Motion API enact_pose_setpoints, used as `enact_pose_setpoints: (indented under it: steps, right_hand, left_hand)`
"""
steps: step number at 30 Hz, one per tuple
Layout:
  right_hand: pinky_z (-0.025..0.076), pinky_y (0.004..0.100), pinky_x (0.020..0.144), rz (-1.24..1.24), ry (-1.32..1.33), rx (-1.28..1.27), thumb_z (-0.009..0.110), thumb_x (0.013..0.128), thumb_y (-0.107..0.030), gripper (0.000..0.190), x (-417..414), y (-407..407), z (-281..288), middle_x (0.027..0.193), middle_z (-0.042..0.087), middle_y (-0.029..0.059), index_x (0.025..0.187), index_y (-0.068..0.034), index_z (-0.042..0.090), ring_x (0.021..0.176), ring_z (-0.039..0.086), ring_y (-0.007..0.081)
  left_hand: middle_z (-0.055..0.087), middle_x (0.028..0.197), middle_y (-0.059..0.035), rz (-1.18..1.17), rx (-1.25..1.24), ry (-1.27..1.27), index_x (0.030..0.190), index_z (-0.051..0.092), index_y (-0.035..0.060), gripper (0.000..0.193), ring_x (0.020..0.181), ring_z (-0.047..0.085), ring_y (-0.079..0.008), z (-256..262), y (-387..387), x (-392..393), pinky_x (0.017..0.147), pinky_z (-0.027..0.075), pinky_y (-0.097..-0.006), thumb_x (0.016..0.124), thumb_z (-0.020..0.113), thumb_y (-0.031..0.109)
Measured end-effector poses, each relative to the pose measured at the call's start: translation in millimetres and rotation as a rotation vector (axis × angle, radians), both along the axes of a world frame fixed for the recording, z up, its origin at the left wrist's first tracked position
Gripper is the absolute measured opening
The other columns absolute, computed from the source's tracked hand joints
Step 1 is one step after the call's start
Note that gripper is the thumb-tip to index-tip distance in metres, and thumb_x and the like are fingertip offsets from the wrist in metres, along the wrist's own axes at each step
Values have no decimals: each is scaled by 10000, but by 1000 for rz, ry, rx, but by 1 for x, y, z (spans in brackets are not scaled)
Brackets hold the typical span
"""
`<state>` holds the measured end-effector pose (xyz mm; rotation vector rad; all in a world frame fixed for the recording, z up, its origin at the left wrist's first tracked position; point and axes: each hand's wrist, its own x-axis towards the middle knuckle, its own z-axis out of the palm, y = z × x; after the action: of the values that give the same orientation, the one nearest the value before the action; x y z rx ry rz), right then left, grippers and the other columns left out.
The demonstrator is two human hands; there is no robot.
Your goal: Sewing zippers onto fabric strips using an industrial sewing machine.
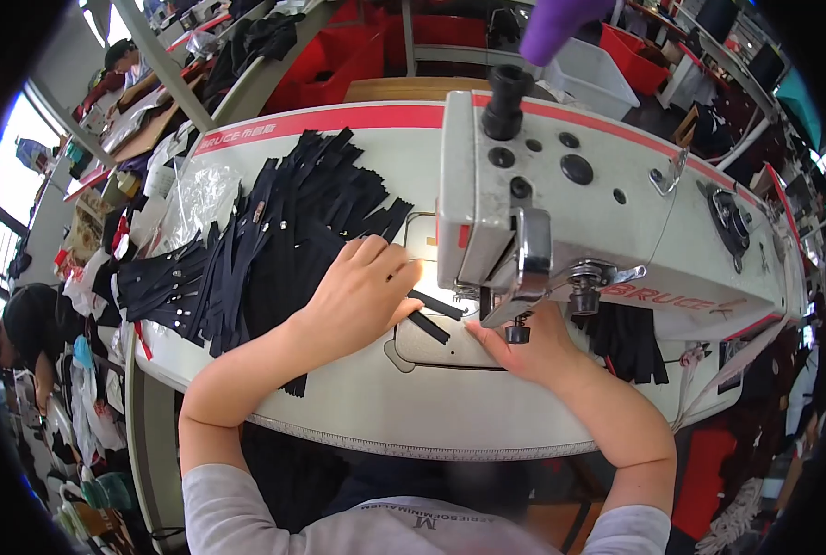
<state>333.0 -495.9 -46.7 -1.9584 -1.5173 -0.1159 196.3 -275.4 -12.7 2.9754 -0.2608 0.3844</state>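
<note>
My left hand [361, 295] grips a black zipper [430, 327] near its end; its two tape ends spread to the right over the metal plate [420, 352] of a Bruce sewing machine [614, 194]. My right hand [534, 347] lies palm down beside the needle area, thumb and finger near the tip of the upper tape; the machine head partly hides its fingers, and whether they hold anything is unclear. Left of my left hand spreads a large pile of black zippers [267, 243] with metal sliders. More black zippers [628, 340] lie under the machine arm at the right.
A clear plastic bag [204, 201] lies beyond the pile. A measuring tape [413, 449] runs along the table's near edge. Red bins [336, 62] and a whitish bin [586, 76] stand behind the table. Another person [131, 66] sits at the far left. Something purple hangs above the machine.
</note>
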Motion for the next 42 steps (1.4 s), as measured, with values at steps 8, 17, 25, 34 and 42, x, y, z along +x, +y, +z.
enact_pose_setpoints:
  steps: [8, 17, 25, 34, 42]
  right_hand:
    - [536, 382, 622, 82, -100, 68, 736, 784, -175, 132, 0, -3, -5, 750, 682, 93, 813, -53, 693, 700, 677, 318]
    - [496, 469, 715, 80, -4, -53, 697, 656, -58, 223, -2, -9, -17, 874, 619, 154, 875, -16, 705, 801, 629, 337]
    - [535, 402, 646, 18, -87, -2, 721, 797, -125, 115, -1, -2, -13, 854, 701, 88, 892, -69, 687, 761, 684, 306]
    - [527, 397, 683, 33, 15, 34, 737, 821, -115, 111, -2, 1, -11, 899, 698, 88, 899, -55, 686, 791, 670, 285]
    - [530, 391, 665, 9, -38, -29, 751, 810, -122, 116, -2, -5, -16, 886, 701, 83, 878, -57, 683, 794, 678, 285]
  left_hand:
    - [636, 1141, -82, -330, -240, 43, 1014, 668, 16, 224, 1087, 630, -266, -17, 6, -7, 869, 553, -368, 792, 667, 48]
    - [579, 1150, -87, -181, -58, -15, 1202, 620, -21, 424, 1079, 608, -227, -26, -18, -14, 855, 563, -323, 783, 641, 39]
    - [572, 1131, -101, -211, -54, -66, 1202, 612, -28, 422, 1107, 598, -249, -30, -12, -12, 870, 560, -327, 785, 631, 33]
    - [576, 1124, -103, -207, -87, -24, 1185, 617, -29, 407, 1116, 599, -249, -33, -10, -9, 883, 559, -329, 783, 631, 36]
    - [574, 1082, -100, -209, -77, -27, 1177, 616, -27, 416, 1068, 611, -248, -24, -13, -10, 870, 561, -332, 767, 646, 38]
